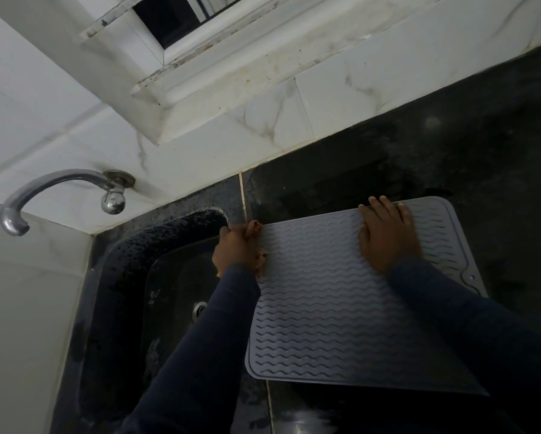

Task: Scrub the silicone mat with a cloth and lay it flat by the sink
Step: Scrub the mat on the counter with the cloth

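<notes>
A grey silicone mat (332, 311) with wavy ridges lies flat on the dark countertop (482, 145), just right of the sink (156, 277). My left hand (236, 249) grips the mat's far left edge, fingers curled round it, with something brownish bunched in the same grip; whether that is the cloth is unclear. My right hand (386, 236) rests flat on the mat near its far edge, fingers straight and spread. Both forearms wear dark blue sleeves.
A curved metal tap (43, 195) juts from the white tiled wall above the sink's far left. The drain (199, 309) shows in the dark basin. A stained window frame (175, 57) sits above the counter. A pale grout joint (242, 195) runs beside the mat's left edge.
</notes>
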Demonstrator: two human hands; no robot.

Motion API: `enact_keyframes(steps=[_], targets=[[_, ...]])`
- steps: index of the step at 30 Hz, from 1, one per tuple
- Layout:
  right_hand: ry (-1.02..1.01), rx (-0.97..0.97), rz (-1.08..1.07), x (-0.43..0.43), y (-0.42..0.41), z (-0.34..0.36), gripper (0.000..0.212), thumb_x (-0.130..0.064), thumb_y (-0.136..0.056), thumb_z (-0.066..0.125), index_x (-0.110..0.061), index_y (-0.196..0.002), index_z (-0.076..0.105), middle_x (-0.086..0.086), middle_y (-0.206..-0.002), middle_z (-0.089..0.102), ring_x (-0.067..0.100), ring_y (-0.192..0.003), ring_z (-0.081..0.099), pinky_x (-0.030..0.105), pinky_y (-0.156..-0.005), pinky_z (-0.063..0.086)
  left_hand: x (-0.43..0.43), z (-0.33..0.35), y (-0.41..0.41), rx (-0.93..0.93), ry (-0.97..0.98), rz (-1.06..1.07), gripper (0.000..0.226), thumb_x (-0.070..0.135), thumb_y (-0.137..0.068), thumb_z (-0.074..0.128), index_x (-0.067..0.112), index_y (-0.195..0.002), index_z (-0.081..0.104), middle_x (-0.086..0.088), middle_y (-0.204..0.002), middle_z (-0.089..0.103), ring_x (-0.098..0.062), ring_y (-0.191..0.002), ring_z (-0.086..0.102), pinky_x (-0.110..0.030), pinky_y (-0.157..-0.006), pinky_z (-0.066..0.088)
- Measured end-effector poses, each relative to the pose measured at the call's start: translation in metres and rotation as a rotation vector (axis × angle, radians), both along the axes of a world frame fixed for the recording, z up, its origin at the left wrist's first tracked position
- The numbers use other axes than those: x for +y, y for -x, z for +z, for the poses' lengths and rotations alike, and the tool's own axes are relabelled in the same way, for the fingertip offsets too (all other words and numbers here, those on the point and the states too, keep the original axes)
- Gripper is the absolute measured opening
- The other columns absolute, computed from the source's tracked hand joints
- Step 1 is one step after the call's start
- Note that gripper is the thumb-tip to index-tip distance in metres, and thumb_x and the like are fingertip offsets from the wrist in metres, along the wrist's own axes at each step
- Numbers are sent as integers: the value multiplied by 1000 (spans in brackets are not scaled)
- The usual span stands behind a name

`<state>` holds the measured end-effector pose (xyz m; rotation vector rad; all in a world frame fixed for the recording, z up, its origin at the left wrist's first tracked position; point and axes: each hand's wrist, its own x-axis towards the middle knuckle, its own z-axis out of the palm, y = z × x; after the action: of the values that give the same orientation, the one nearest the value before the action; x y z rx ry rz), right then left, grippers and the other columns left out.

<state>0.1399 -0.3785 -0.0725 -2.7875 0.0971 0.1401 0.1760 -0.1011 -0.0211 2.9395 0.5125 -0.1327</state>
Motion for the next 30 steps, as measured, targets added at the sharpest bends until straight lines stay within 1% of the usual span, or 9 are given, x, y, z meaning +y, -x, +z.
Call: enact_keyframes(steps=[4, 7, 11, 16, 18, 20, 22, 24, 30], targets=[[25, 1, 3, 2, -2, -2, 53, -32, -99, 32, -19, -150, 30, 5, -159, 24, 22, -147, 13, 44, -120, 4, -48, -11, 27, -94, 256, -243, 34, 47, -91, 53, 32, -121, 59, 0, -117, 54, -21, -96, 59, -34, -84, 49], [13, -10, -6, 2, -1, -3, 52, -30, -98, 32, -19, -149, 30, 5, -158, 25, 21, -147, 14, 43, -119, 3, -80, -22, 55, 31, 207, -524, 41, 45, -92, 52, 29, -129, 52, 0, -119, 50, -19, -92, 56, -39, -81, 52], [17, -26, 25, 0, 0, -6, 51, -29, -98, 31, -20, -148, 35, 7, -157, 28, 23, -147, 16, 44, -119, 4, -28, -22, 49, 1, 121, -312, 38, 48, -93, 48, 34, -128, 51, -1, -117, 51, -23, -90, 59, -30, -73, 44], [19, -49, 31, 1, -1, -8, 54, -30, -92, 32, -17, -143, 42, 12, -154, 34, 28, -145, 22, 49, -118, 8, 34, -16, 33, -48, 56, 60, 36, 53, -93, 47, 32, -118, 61, -6, -111, 53, -33, -98, 60, -36, -79, 45], [33, -47, 30, 3, -1, -7, 52, -29, -94, 33, -18, -144, 40, 12, -154, 33, 28, -145, 21, 49, -118, 9, 14, -13, 44, -155, 148, 15, 38, 52, -92, 47, 27, -117, 62, -6, -109, 54, -28, -93, 60, -33, -77, 44], [45, -30, 28, 4, -1, -6, 51, -29, -96, 36, -19, -146, 37, 11, -156, 29, 27, -146, 19, 49, -118, 7, -22, -15, 65, -210, 211, -203, 41, 47, -91, 47, 22, -121, 61, -6, -109, 55, -24, -87, 59, -28, -70, 41], [49, -30, 30, 3, -2, -6, 51, -29, -96, 37, -19, -146, 36, 11, -156, 28, 27, -146, 17, 48, -118, 6, -52, -22, 91, -112, 217, -463, 43, 45, -90, 46, 22, -124, 60, -5, -110, 57, -22, -84, 58, -27, -66, 40], [35, -47, 37, 3, -1, -6, 52, -29, -95, 34, -17, -145, 38, 12, -155, 30, 28, -145, 19, 49, -118, 7, -50, -32, 101, -100, 161, -568, 43, 44, -89, 45, 23, -122, 62, -3, -110, 58, -22, -85, 60, -26, -66, 42], [32, -35, 49, 2, 2, -2, 50, -27, -96, 38, -17, -146, 37, 11, -156, 28, 27, -146, 18, 48, -118, 7, 13, -24, 72, 13, 26, -129, 37, 37, -93, 49, 32, -129, 51, -6, -117, 52, -32, -96, 60, -37, -78, 47]])
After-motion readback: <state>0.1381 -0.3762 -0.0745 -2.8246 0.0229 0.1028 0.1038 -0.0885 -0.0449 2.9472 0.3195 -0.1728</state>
